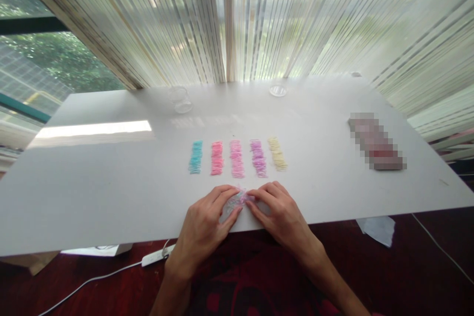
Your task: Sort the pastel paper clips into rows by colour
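Near the front edge of the white table (111, 192), my left hand (213, 210) and my right hand (274, 205) meet around a small loose pile of pale mixed-colour pieces (239, 198). The fingertips of both hands pinch at this pile, my left from its left side and my right from its right; the exact pieces between them are too small to tell. Just beyond lie separate columns of thin short pieces: blue (196, 157), coral pink (217, 158), light pink (237, 159), purple (258, 158) and pale yellow (277, 153).
Toward the back left are clear round containers or lids (182, 104); another clear disc (278, 90) lies back centre. A pixelated object (377, 143) rests on the right. String curtains (185, 19) hang behind the table. Below the left front edge is a white power strip (157, 255).
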Available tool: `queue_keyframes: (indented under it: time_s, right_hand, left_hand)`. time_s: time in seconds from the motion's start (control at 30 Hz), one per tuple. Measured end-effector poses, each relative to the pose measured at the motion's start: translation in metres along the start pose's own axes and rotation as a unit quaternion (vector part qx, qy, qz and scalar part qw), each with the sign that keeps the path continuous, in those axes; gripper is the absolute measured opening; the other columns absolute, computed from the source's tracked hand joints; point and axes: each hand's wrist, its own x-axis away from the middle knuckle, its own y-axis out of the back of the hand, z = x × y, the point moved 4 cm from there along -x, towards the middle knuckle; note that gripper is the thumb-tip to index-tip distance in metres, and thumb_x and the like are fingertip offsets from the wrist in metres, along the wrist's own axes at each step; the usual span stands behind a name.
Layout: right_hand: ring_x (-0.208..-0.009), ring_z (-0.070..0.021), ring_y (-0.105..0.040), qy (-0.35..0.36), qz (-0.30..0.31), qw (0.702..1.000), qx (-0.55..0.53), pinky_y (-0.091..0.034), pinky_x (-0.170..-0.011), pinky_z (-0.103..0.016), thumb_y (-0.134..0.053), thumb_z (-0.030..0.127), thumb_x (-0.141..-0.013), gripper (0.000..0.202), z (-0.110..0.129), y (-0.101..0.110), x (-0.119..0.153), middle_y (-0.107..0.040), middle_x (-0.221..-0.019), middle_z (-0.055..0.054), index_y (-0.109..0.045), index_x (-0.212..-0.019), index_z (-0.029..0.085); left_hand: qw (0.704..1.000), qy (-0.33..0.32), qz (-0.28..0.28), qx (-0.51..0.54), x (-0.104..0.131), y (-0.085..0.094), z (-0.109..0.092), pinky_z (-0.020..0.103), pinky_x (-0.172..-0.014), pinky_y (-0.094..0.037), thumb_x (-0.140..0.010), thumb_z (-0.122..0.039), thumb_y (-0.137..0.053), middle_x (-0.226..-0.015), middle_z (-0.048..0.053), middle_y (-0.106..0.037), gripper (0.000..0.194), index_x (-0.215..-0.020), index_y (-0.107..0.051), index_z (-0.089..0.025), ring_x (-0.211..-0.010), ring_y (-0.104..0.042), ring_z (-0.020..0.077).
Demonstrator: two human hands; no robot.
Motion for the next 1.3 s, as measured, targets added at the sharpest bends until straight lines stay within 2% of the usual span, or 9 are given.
queue_keyframes:
  time_s: [0.27,0.4,0.67,0.87,1.03,1.13,1.23,1.3]
  right_hand:
    - [-0.086,-0.0232,-0.061,0.009,-0.004,0.999,-0.032,-0.056,-0.078,-0.039,-0.065,0.015,-0.099,0.012,-0.002,0.003,0.003,-0.069,-0.091,-0.005,-0.07,-0.108,0.021]
    - [-0.088,-0.0229,-0.063,0.01,-0.008,0.999,-0.043,-0.056,-0.079,-0.039,-0.063,0.015,-0.1,0.011,-0.005,0.004,0.004,-0.07,-0.093,-0.005,-0.069,-0.107,0.021]
    - [-0.088,-0.0227,-0.064,0.005,-0.013,0.998,-0.053,-0.057,-0.079,-0.038,-0.062,0.016,-0.101,0.01,-0.005,0.006,0.003,-0.07,-0.093,-0.005,-0.069,-0.104,0.022]
    - [-0.088,-0.0227,-0.064,0.004,-0.015,0.999,-0.046,-0.057,-0.079,-0.038,-0.064,0.018,-0.1,0.009,-0.003,0.007,0.004,-0.069,-0.092,-0.006,-0.071,-0.105,0.021]
    - [-0.086,-0.0218,-0.063,0.011,-0.047,0.998,-0.044,-0.058,-0.076,-0.036,-0.065,0.02,-0.099,0.01,0.004,0.009,0.003,-0.067,-0.088,-0.005,-0.072,-0.107,0.021]
    - [-0.084,-0.0214,-0.063,0.022,-0.051,0.997,-0.059,-0.059,-0.075,-0.036,-0.065,0.02,-0.099,0.011,0.012,0.007,0.0,-0.067,-0.087,-0.005,-0.073,-0.107,0.022]
    - [-0.084,-0.0217,-0.063,0.028,-0.046,0.996,-0.07,-0.059,-0.075,-0.036,-0.066,0.02,-0.098,0.011,0.017,0.002,-0.003,-0.068,-0.088,-0.005,-0.072,-0.107,0.021]
    - [-0.085,-0.0221,-0.063,0.028,-0.049,0.996,-0.07,-0.059,-0.076,-0.037,-0.066,0.019,-0.098,0.012,0.019,0.0,-0.005,-0.068,-0.089,-0.006,-0.072,-0.108,0.021]
  left_hand:
    - [0.999,-0.008,-0.004,0.033,-0.001,-0.004,0.0,0.031,-0.092,-0.061,-0.101,-0.024,-0.063,-0.119,0.004,-0.072,0.023,-0.124,-0.065,-0.023,-0.103,-0.072,0.0191]
    - [0.999,-0.007,-0.013,0.036,-0.001,-0.001,-0.002,0.029,-0.086,-0.061,-0.101,-0.025,-0.063,-0.116,0.003,-0.071,0.022,-0.123,-0.065,-0.024,-0.097,-0.073,0.0176]
    - [0.999,0.021,0.027,0.028,0.008,0.01,0.012,0.024,-0.071,-0.058,-0.099,-0.024,-0.062,-0.108,0.002,-0.07,0.019,-0.117,-0.069,-0.026,-0.088,-0.072,0.0156]
    - [0.999,0.025,0.03,0.037,0.008,0.005,0.011,0.024,-0.075,-0.057,-0.101,-0.027,-0.06,-0.102,0.001,-0.068,0.014,-0.106,-0.073,-0.026,-0.084,-0.072,0.0142]
    - [0.997,0.029,0.018,0.072,0.007,0.008,0.013,0.023,-0.076,-0.056,-0.101,-0.026,-0.06,-0.104,0.002,-0.069,0.014,-0.105,-0.074,-0.025,-0.089,-0.071,0.0145]
    - [0.993,0.037,0.0,0.115,0.008,0.012,0.015,0.022,-0.068,-0.054,-0.101,-0.026,-0.062,-0.101,0.003,-0.071,0.013,-0.106,-0.074,-0.025,-0.079,-0.067,0.0126]
    - [0.986,0.051,-0.023,0.155,0.007,0.013,0.017,0.021,-0.058,-0.05,-0.099,-0.024,-0.066,-0.096,0.002,-0.072,0.009,-0.104,-0.074,-0.023,-0.061,-0.056,0.0089]
    - [0.982,0.055,-0.037,0.177,0.006,0.013,0.017,0.02,-0.055,-0.048,-0.098,-0.023,-0.067,-0.093,0.001,-0.072,0.008,-0.102,-0.074,-0.022,-0.057,-0.052,0.008]
